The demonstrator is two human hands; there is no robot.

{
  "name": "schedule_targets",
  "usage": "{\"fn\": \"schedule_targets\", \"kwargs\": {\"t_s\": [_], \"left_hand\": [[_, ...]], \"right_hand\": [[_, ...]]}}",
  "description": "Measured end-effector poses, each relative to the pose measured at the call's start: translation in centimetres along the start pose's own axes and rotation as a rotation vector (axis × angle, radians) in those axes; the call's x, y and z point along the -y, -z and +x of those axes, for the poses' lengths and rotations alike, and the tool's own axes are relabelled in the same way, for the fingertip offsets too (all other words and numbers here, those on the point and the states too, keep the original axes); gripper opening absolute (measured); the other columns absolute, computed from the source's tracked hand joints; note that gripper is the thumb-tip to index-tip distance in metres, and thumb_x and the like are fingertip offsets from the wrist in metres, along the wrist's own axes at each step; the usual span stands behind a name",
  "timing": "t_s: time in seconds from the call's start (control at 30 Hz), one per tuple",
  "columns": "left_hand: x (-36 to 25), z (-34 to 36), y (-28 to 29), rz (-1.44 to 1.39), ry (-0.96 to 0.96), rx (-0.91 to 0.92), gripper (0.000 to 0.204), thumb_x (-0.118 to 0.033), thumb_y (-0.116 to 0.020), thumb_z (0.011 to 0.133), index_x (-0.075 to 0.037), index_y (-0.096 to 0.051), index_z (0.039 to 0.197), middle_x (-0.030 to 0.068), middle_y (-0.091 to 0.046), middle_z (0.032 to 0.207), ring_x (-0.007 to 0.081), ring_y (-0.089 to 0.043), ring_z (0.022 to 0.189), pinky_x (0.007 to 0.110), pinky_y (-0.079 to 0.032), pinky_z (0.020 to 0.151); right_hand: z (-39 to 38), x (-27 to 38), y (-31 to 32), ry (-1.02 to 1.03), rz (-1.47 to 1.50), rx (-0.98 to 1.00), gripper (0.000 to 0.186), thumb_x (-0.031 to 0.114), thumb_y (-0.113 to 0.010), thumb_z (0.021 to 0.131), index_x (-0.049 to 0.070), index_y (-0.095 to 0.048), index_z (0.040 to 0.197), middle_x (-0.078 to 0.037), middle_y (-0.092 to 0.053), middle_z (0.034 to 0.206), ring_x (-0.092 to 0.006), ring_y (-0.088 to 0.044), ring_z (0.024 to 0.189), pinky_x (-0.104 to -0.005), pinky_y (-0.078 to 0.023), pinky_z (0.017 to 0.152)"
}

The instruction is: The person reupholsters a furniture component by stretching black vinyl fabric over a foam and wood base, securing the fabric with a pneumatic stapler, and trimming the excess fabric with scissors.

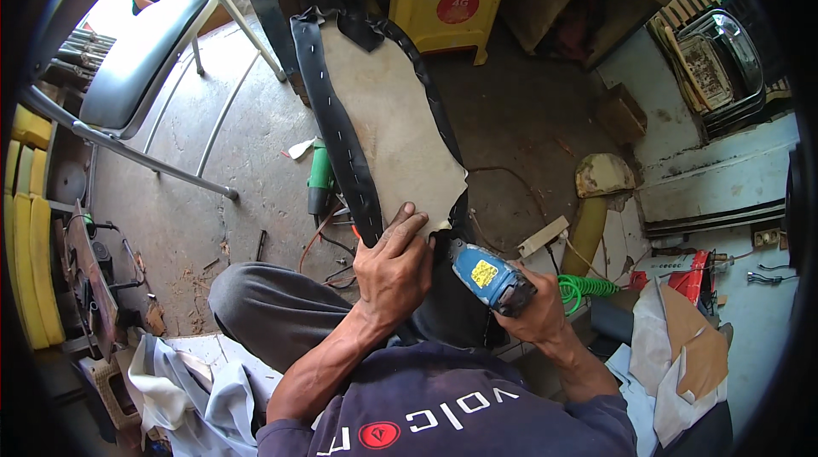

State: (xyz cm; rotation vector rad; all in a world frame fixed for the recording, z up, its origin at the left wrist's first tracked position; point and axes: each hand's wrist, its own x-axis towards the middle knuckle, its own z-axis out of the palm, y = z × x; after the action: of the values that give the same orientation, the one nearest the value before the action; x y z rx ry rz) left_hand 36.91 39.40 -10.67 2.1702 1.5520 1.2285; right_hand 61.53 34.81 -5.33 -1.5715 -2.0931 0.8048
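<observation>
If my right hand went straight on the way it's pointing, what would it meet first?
Your right hand grips a blue tool, so the tool's nose would lead: first in line looks like the black covering at the near end of the beige panel. Whether they touch is unclear.

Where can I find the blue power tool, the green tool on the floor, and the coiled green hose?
Blue power tool (484, 275): head view, the yellow sticker on its body.
Green tool (320, 171): head view, its green housing.
Coiled green hose (590, 286): head view, mid-coil.
</observation>
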Motion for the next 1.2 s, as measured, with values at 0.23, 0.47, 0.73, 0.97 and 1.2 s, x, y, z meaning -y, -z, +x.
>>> {"fn": "schedule_targets", "kwargs": {"t_s": [0.23, 0.47, 0.73, 0.97, 1.2], "left_hand": [[-0.1, -0.2, -0.3, 0.021, -0.003, -0.008, 0.011, -0.006, -0.081, 0.083, -0.004, -0.071, 0.082, 0.0070, -0.074, 0.120, 0.0259, -0.068, 0.127, 0.042, -0.053, 0.091], [-0.2, -0.5, -0.2, 0.003, 0.040, -0.006, 0.012, -0.008, -0.081, 0.084, -0.004, -0.070, 0.083, 0.0070, -0.074, 0.119, 0.0261, -0.069, 0.125, 0.041, -0.054, 0.086], [1.0, -0.5, 2.9, -0.061, 0.026, 0.076, 0.015, -0.011, -0.083, 0.083, -0.004, -0.069, 0.083, 0.0089, -0.075, 0.116, 0.0290, -0.068, 0.126, 0.044, -0.053, 0.080], [-0.3, -5.5, 10.0, 0.069, 0.074, 0.371, 0.015, -0.020, -0.084, 0.082, -0.010, -0.072, 0.082, 0.0035, -0.076, 0.113, 0.0211, -0.069, 0.124, 0.063, -0.032, 0.108], [-3.3, -2.7, 5.7, 0.347, 0.236, 0.296, 0.047, -0.049, -0.078, 0.089, -0.004, -0.069, 0.097, 0.0101, -0.074, 0.081, 0.0240, -0.073, 0.075, 0.054, -0.033, 0.112]], "right_hand": [[-0.2, 2.2, -0.5, 0.002, 0.009, -0.006, 0.043, 0.013, -0.080, 0.070, -0.005, -0.069, 0.107, -0.021, -0.074, 0.090, -0.0374, -0.076, 0.080, -0.0389, -0.060, 0.072], [-0.9, 2.6, -0.7, 0.027, 0.054, -0.004, 0.055, 0.014, -0.084, 0.070, 0.001, -0.066, 0.120, -0.022, -0.075, 0.092, -0.0420, -0.076, 0.083, -0.0447, -0.061, 0.070], [-0.9, -0.9, -0.4, 0.110, -0.036, 0.058, 0.035, 0.017, -0.089, 0.070, 0.004, -0.073, 0.098, -0.016, -0.076, 0.089, -0.0342, -0.077, 0.079, -0.0427, -0.058, 0.069], [-0.2, -2.6, 1.9, 0.203, -0.340, -0.319, 0.014, 0.009, -0.080, 0.075, 0.010, -0.073, 0.086, -0.007, -0.073, 0.094, -0.0309, -0.071, 0.085, -0.0454, -0.054, 0.074], [0.0, -3.4, 0.3, 0.180, -0.355, -0.133, 0.013, 0.016, -0.082, 0.078, 0.009, -0.074, 0.086, -0.006, -0.075, 0.089, -0.0268, -0.073, 0.080, -0.0411, -0.052, 0.069]]}}
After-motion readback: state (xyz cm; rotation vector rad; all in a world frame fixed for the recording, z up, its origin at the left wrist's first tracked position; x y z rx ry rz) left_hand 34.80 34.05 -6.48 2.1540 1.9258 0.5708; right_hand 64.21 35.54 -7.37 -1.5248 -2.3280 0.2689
